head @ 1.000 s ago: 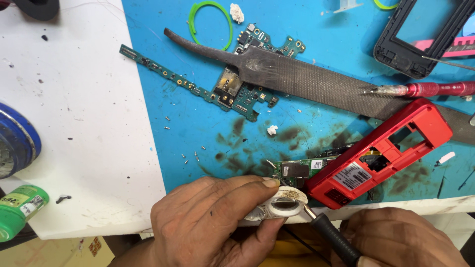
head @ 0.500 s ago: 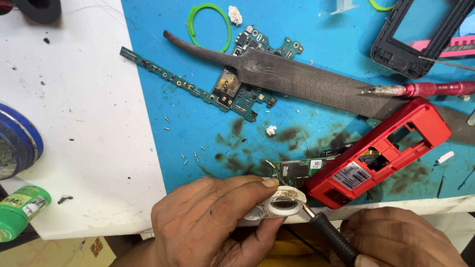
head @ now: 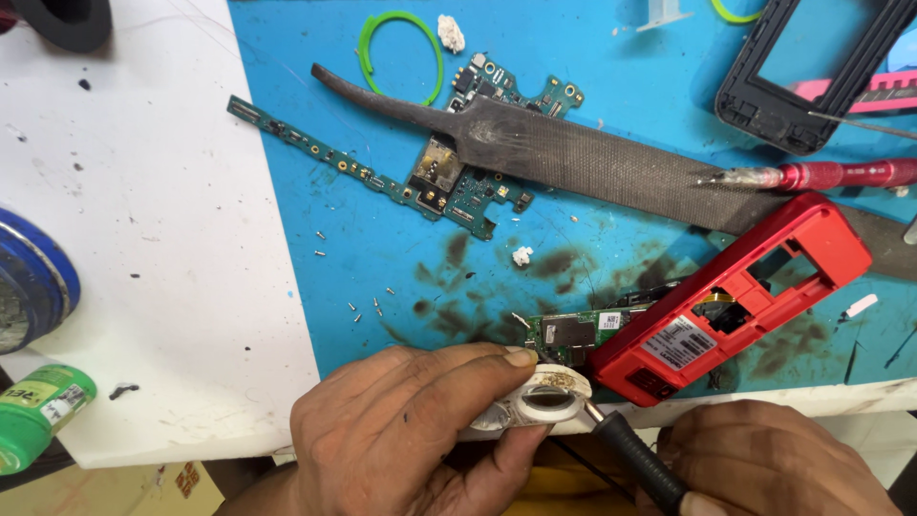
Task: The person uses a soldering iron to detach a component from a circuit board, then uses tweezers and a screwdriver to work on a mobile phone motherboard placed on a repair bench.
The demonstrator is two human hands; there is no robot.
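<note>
My left hand (head: 411,430) grips a small round white tin of paste (head: 544,401) at the table's front edge, thumb along its rim. My right hand (head: 774,463) holds a black-handled soldering iron (head: 635,454), whose metal tip touches the tin's edge. Just behind the tin lies a small green circuit board (head: 573,334) tucked against a red phone housing (head: 735,296) on the blue mat (head: 583,239).
A long dark metal file (head: 592,158) lies across a larger green circuit board (head: 468,172). A red-handled screwdriver (head: 831,175), a black phone frame (head: 812,67), a green ring (head: 401,48), tiny loose screws (head: 368,308), a blue tin (head: 29,277) and a green bottle (head: 38,411) are around.
</note>
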